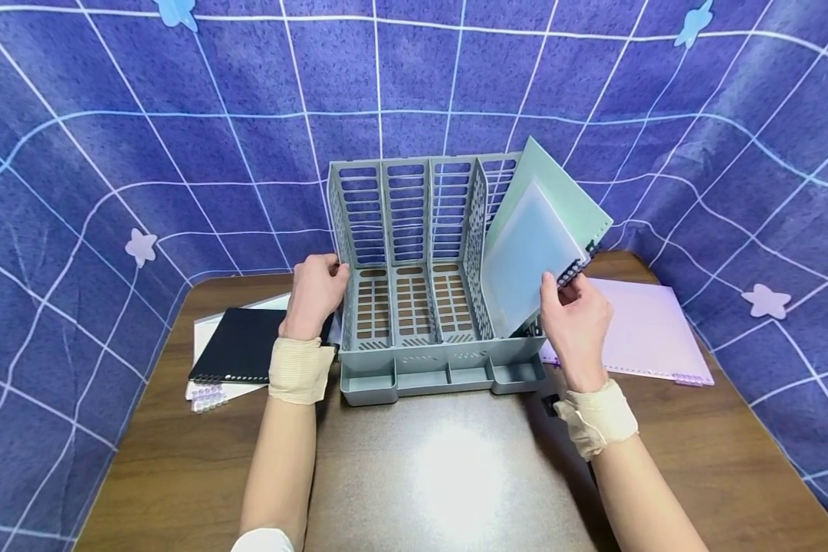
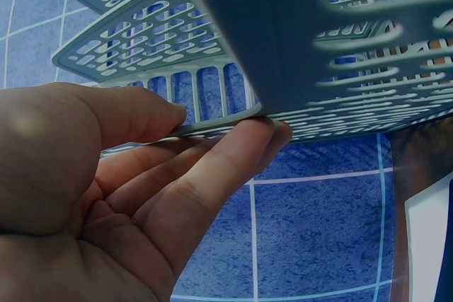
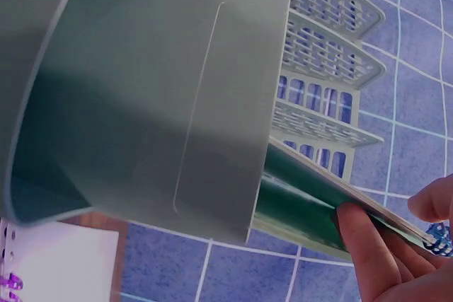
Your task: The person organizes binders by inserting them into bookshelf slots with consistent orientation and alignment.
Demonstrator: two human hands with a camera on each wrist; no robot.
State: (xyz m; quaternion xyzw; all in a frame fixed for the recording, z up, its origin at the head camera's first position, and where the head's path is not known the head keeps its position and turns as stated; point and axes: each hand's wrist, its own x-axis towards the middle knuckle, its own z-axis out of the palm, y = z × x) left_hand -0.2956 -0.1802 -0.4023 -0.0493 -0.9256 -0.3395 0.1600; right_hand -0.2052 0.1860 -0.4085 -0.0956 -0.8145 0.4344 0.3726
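A grey desktop file rack (image 1: 448, 354) with upright dividers and small front trays stands on the table. My left hand (image 1: 315, 295) pinches the edge of its left side wall, thumb on one face and fingers on the other in the left wrist view. My right hand (image 1: 576, 322) pinches a ring-bound notebook with a frosted, pale blue cover (image 1: 531, 253) near its black binding. That notebook leans tilted in the rightmost compartment, in front of a pale green ring-bound notebook (image 1: 559, 184). Whether my right fingers also grip the green one, I cannot tell.
A black ring-bound notebook (image 1: 238, 345) lies on white ones left of the rack. On the right, a pale lilac notebook (image 1: 648, 330) lies flat. A blue gridded curtain (image 1: 248, 77) surrounds the wooden table (image 1: 179, 468) at the back and sides.
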